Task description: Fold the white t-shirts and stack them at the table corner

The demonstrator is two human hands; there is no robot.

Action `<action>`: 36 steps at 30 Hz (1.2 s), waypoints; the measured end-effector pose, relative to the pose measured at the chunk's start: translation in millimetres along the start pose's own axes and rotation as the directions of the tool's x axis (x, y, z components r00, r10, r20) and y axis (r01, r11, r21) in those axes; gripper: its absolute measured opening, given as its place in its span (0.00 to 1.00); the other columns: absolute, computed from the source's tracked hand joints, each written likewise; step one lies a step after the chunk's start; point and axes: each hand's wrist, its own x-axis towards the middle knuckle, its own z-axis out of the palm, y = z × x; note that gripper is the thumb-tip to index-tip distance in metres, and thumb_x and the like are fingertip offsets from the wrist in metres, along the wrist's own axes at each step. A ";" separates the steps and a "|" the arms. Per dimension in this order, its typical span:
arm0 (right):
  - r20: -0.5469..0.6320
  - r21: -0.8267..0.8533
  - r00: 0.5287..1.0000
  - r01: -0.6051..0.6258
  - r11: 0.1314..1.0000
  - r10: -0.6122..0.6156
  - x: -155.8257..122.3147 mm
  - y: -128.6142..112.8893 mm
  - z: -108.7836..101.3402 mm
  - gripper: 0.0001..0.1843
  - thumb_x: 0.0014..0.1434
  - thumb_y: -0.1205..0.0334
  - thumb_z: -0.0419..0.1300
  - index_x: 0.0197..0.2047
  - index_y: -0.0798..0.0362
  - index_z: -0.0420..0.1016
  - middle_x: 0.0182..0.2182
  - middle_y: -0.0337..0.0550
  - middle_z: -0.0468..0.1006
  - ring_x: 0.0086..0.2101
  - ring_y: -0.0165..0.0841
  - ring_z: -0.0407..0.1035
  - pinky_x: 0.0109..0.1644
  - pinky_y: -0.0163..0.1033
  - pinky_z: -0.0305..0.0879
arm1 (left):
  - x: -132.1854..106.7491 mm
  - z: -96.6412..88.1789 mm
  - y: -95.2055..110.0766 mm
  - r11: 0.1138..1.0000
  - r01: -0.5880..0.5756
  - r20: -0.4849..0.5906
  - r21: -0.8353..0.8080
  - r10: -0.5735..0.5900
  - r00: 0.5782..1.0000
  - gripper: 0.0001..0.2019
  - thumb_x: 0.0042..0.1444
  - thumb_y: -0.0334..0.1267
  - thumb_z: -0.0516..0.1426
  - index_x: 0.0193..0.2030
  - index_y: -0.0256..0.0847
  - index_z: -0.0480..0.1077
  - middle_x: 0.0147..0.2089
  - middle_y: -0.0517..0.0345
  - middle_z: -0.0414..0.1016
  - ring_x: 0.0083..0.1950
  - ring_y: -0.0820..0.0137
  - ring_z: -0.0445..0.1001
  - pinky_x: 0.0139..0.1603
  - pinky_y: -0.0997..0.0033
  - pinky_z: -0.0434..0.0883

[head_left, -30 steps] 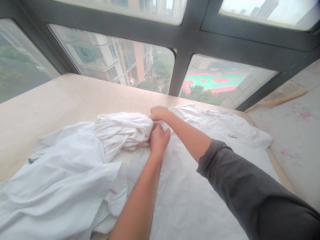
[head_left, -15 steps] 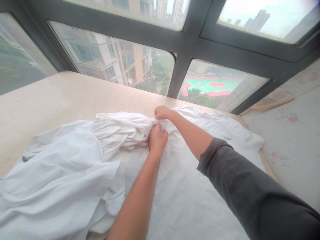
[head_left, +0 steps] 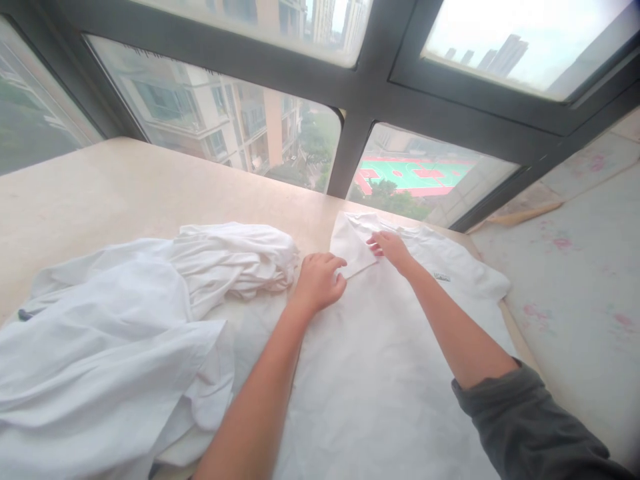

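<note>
A white T-shirt (head_left: 390, 347) lies flat on the beige stone ledge (head_left: 125, 193), collar toward the window. Its left sleeve (head_left: 350, 250) is folded over onto the body. My left hand (head_left: 320, 280) rests curled on the sleeve's lower edge, pinching the cloth. My right hand (head_left: 390, 247) lies flat with fingers out on the sleeve's right edge, near the collar. A small dark label (head_left: 440, 276) shows on the shirt's chest.
A crumpled heap of white garments (head_left: 140, 320) lies to the left, touching the shirt. Dark-framed windows (head_left: 350, 140) stand close behind the ledge. A pale floral-patterned surface (head_left: 575, 280) borders the ledge on the right.
Both hands left the bunched cloth beside the heap. The sleeve has been drawn out and folded over onto the shirt, and my right hand moved right to lie flat on it.
</note>
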 end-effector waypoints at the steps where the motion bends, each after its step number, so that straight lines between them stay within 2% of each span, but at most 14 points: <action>1: -0.010 -0.039 1.000 -0.014 0.999 0.013 -2.6 8.3 -1.3 0.17 0.61 0.51 0.51 0.34 0.54 0.74 0.37 0.47 0.79 0.34 0.34 0.74 0.37 0.38 0.71 | 0.0 1.7 0.4 1.000 0.017 -0.006 0.015 -0.017 1.000 0.11 0.56 0.33 0.56 0.46 0.43 0.75 0.45 0.55 0.78 0.49 0.63 0.74 0.57 0.60 0.66; 4: -0.068 -0.103 0.997 0.021 0.994 -0.028 -3.8 15.5 3.0 0.11 0.58 0.58 0.55 0.39 0.53 0.76 0.42 0.47 0.79 0.40 0.36 0.73 0.47 0.44 0.71 | 0.8 8.0 -0.8 0.996 0.065 -0.025 0.059 -0.064 0.998 0.11 0.60 0.34 0.54 0.46 0.40 0.75 0.47 0.51 0.77 0.50 0.61 0.74 0.54 0.59 0.68; 6: -0.071 -0.170 0.984 0.151 0.974 -0.164 -2.9 11.4 13.4 0.13 0.57 0.64 0.55 0.45 0.52 0.76 0.49 0.48 0.77 0.47 0.38 0.72 0.54 0.45 0.69 | 0.9 11.8 -2.9 0.993 0.072 -0.019 0.094 -0.071 0.997 0.12 0.59 0.31 0.53 0.48 0.40 0.74 0.52 0.49 0.76 0.54 0.59 0.72 0.56 0.59 0.67; 8: -0.002 -0.289 0.931 0.348 0.892 -0.364 -3.8 7.2 28.6 0.19 0.59 0.67 0.53 0.52 0.52 0.74 0.57 0.49 0.72 0.56 0.40 0.67 0.60 0.48 0.65 | 0.3 14.3 -5.4 0.990 0.064 0.003 0.127 -0.065 0.998 0.14 0.58 0.29 0.53 0.48 0.41 0.74 0.56 0.50 0.74 0.58 0.59 0.70 0.58 0.59 0.66; 10: 0.107 -0.416 0.869 0.480 0.773 -0.482 -7.1 7.0 45.1 0.22 0.61 0.67 0.52 0.57 0.51 0.72 0.63 0.49 0.68 0.62 0.42 0.59 0.65 0.51 0.59 | -0.6 14.9 -7.9 0.985 0.069 0.021 0.160 -0.073 0.997 0.14 0.58 0.27 0.53 0.46 0.42 0.75 0.56 0.51 0.74 0.57 0.60 0.70 0.57 0.60 0.66; 13: 0.177 -0.518 0.867 0.484 0.706 -0.465 -13.0 13.1 63.0 0.23 0.64 0.67 0.50 0.61 0.51 0.69 0.65 0.48 0.65 0.64 0.43 0.56 0.68 0.54 0.53 | -1.9 12.9 -10.7 0.971 0.113 0.019 0.209 -0.120 0.993 0.12 0.57 0.26 0.52 0.40 0.42 0.75 0.49 0.51 0.75 0.50 0.62 0.72 0.53 0.63 0.68; 16: 0.171 -0.522 0.879 0.464 0.715 -0.446 -14.3 18.0 66.5 0.23 0.65 0.66 0.49 0.62 0.51 0.69 0.65 0.47 0.65 0.64 0.42 0.56 0.68 0.52 0.53 | -2.2 9.7 -11.6 0.952 0.174 -0.001 0.252 -0.179 0.984 0.09 0.58 0.29 0.53 0.37 0.41 0.74 0.42 0.51 0.74 0.47 0.61 0.71 0.47 0.64 0.68; 18: 0.170 -0.507 0.890 0.447 0.737 -0.424 -10.3 15.9 63.3 0.22 0.64 0.65 0.50 0.60 0.51 0.71 0.64 0.47 0.67 0.63 0.41 0.58 0.67 0.51 0.54 | -1.4 8.0 -11.4 0.939 0.211 -0.014 0.270 -0.215 0.976 0.08 0.58 0.30 0.52 0.38 0.41 0.74 0.40 0.50 0.74 0.46 0.60 0.72 0.45 0.64 0.68; 21: 0.174 -0.521 0.926 0.375 0.766 -0.335 4.2 2.5 57.4 0.19 0.63 0.65 0.52 0.55 0.51 0.74 0.58 0.48 0.72 0.58 0.43 0.62 0.63 0.51 0.59 | -0.5 5.4 -9.3 0.918 0.271 -0.044 0.290 -0.271 0.962 0.13 0.58 0.30 0.53 0.48 0.38 0.72 0.44 0.49 0.73 0.47 0.59 0.72 0.46 0.64 0.69; 24: 0.154 -0.550 0.946 0.321 0.771 -0.284 27.5 -19.5 54.4 0.21 0.62 0.67 0.53 0.57 0.54 0.72 0.55 0.52 0.73 0.57 0.46 0.62 0.61 0.50 0.62 | -8.1 0.0 -1.3 0.901 0.331 -0.043 0.280 -0.332 0.942 0.23 0.59 0.33 0.54 0.62 0.34 0.63 0.50 0.43 0.73 0.51 0.57 0.73 0.51 0.61 0.70; 27: 0.184 -0.556 0.951 0.309 0.772 -0.248 52.8 -42.3 55.9 0.27 0.62 0.68 0.50 0.64 0.54 0.66 0.56 0.53 0.72 0.57 0.46 0.63 0.59 0.49 0.63 | -37.7 -10.5 16.4 0.889 0.400 0.047 0.222 -0.419 0.907 0.30 0.60 0.38 0.55 0.68 0.31 0.55 0.55 0.38 0.72 0.54 0.54 0.73 0.53 0.57 0.71; 31: 0.255 -0.553 0.948 0.303 0.776 -0.189 73.3 -63.8 66.5 0.28 0.63 0.67 0.51 0.66 0.49 0.64 0.56 0.51 0.73 0.54 0.45 0.68 0.56 0.50 0.66 | -116.4 -29.4 47.2 0.859 0.490 0.176 0.148 -0.510 0.842 0.28 0.62 0.40 0.52 0.68 0.36 0.57 0.58 0.41 0.73 0.55 0.55 0.75 0.53 0.56 0.73; 33: 0.265 -0.566 0.949 0.298 0.769 -0.173 75.0 -69.4 74.4 0.26 0.63 0.66 0.52 0.64 0.48 0.67 0.57 0.51 0.73 0.53 0.47 0.69 0.56 0.51 0.66 | -163.5 -38.8 59.4 0.840 0.533 0.200 0.101 -0.542 0.816 0.26 0.61 0.42 0.52 0.66 0.38 0.61 0.55 0.45 0.76 0.51 0.58 0.77 0.49 0.59 0.75; 36: 0.243 -0.602 0.962 0.253 0.757 -0.129 71.2 -72.1 86.0 0.19 0.63 0.61 0.54 0.56 0.52 0.73 0.52 0.56 0.75 0.51 0.50 0.70 0.54 0.54 0.67 | -226.6 -51.5 71.5 0.761 0.649 0.234 0.001 -0.631 0.739 0.23 0.61 0.48 0.52 0.61 0.44 0.66 0.43 0.55 0.80 0.36 0.66 0.79 0.37 0.70 0.75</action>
